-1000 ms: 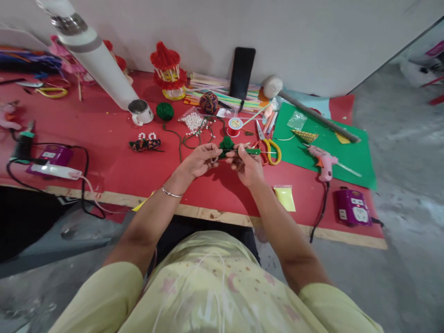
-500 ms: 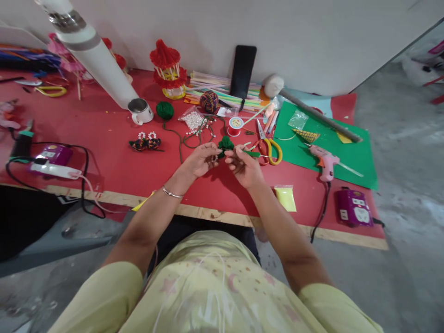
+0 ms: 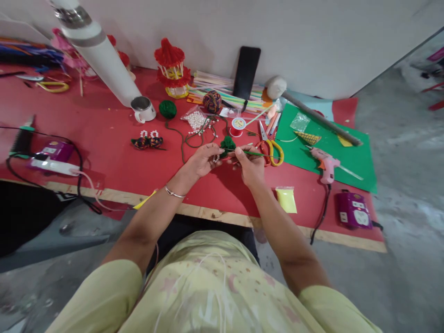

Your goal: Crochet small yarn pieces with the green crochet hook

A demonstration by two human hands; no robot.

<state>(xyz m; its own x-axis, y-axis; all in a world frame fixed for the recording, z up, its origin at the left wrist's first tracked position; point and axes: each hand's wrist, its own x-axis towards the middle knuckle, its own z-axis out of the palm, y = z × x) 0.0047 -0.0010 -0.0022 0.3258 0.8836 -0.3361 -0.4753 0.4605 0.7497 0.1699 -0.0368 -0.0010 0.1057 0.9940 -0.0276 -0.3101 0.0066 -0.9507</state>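
My left hand (image 3: 207, 159) pinches a small dark green yarn piece (image 3: 227, 143) above the red table. A loop of white beads (image 3: 216, 158) shows at its fingertips. My right hand (image 3: 250, 167) is closed beside it, thumb against the fingers, on a thin green length (image 3: 255, 153) pointing right; whether it is yarn or a slim tool I cannot tell. Behind the hands lie a bag of white beads (image 3: 197, 120), a red thread spool (image 3: 237, 126) and scissors with yellow and red handles (image 3: 276, 152). A green yarn ball (image 3: 168, 109) trails its strand toward the left hand.
A dark multicoloured yarn piece with bead loops (image 3: 147, 141) lies left, near a white mug (image 3: 143, 110). A pink glue gun (image 3: 326, 164) rests on green sheet (image 3: 357, 162). A yellow packet (image 3: 286, 200) and purple power box (image 3: 354, 209) are at the right front.
My right hand has turned slightly and its fingers now extend further right behind the thin green length. My left hand keeps its pinch on the yarn piece. The view has shifted a little.
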